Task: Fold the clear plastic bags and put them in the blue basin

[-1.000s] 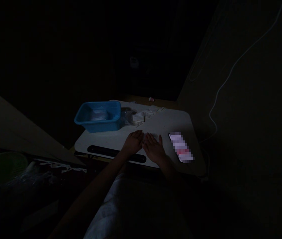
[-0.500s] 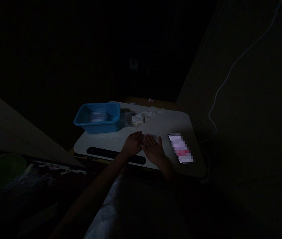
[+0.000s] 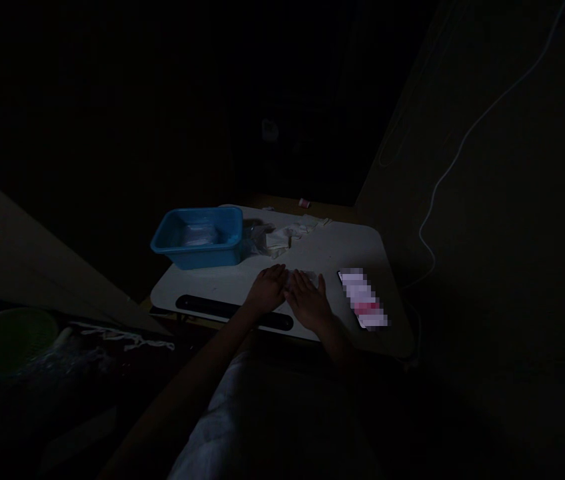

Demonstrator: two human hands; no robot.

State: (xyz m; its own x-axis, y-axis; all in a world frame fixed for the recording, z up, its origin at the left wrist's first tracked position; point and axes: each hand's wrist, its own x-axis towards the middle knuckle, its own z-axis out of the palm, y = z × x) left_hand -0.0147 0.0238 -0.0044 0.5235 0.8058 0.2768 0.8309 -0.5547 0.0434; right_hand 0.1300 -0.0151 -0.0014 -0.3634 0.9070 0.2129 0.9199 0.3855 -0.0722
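Observation:
My left hand (image 3: 266, 290) lies flat on the white folding table (image 3: 347, 247), palm down with its fingers stretched out. Beside it, my right hand (image 3: 308, 300) is also flat, its thumb spread to the right. Under and just beyond the fingertips of both hands is a thin, clear plastic piece (image 3: 290, 275), perhaps a small bag; the hands cover much of it, and the dim light hides its details. Neither hand is closed around anything.
A blue plastic basin (image 3: 202, 257) with clear plastic packets (image 3: 200, 235) inside stands at the table's left. Crumpled pale wrappers (image 3: 278, 240) lie beside it. A lit phone (image 3: 364, 300) rests on the right. A white cable (image 3: 455, 157) hangs along the wall. A green basin (image 3: 10, 343) sits lower left.
Both hands stay pressed flat in nearly the same place. The whole view has shifted very slightly; nothing else visibly moved.

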